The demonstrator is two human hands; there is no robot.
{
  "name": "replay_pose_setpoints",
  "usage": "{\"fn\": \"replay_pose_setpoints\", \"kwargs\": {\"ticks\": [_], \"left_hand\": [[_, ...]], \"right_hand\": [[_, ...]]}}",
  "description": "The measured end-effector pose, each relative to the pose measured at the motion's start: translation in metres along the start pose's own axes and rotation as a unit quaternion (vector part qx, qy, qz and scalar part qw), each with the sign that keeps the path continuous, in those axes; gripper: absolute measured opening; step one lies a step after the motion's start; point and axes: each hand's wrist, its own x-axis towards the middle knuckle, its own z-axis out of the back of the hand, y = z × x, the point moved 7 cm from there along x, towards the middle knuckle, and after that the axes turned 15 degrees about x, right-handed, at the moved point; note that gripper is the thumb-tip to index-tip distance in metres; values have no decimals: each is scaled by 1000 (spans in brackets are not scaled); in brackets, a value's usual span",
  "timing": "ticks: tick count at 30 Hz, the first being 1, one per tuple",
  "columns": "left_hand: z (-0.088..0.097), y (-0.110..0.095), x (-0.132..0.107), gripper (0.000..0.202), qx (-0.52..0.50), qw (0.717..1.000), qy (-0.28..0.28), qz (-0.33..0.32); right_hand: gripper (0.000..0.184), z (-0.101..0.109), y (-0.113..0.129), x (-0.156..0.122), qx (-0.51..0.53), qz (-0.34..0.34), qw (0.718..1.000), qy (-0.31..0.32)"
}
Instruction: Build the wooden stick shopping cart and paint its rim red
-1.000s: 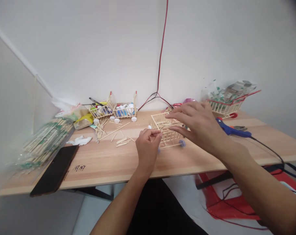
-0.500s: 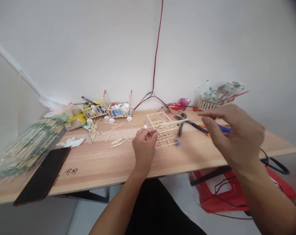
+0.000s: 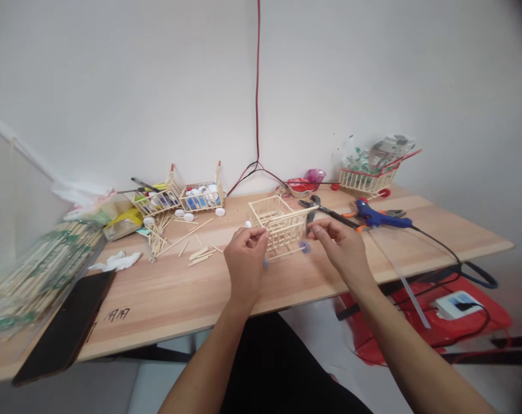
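While the stick cart (image 3: 282, 224) stands on the worktop (image 3: 179, 282) with its length running left to right, the left hand (image 3: 242, 259) pinches its near-left corner with closed fingers and the right hand (image 3: 342, 247) pinches its right side.

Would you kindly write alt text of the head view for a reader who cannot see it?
A person's left hand pinches the near-left corner of a small cart of pale wooden sticks on a light wooden table; the right hand touches its right side.
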Motion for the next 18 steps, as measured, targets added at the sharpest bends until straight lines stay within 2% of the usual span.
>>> {"fn": "replay_pose_setpoints", "kwargs": {"ticks": [3, 8, 12, 18], "left_hand": [[-2, 2, 0, 8, -10, 1000, 0, 12], [-8, 3, 0, 10, -38, 998, 10, 39], [-9, 3, -2, 12, -54, 997, 19, 48], [0, 9, -3, 11, -62, 996, 5, 56]], "right_hand": [[27, 4, 1, -6, -24, -10, 1000, 5], [45, 9, -11, -15, -68, -31, 997, 15], [40, 7, -16, -21, -108, -21, 994, 23], [34, 9, -15, -29, -120, -15, 993, -11]]}}
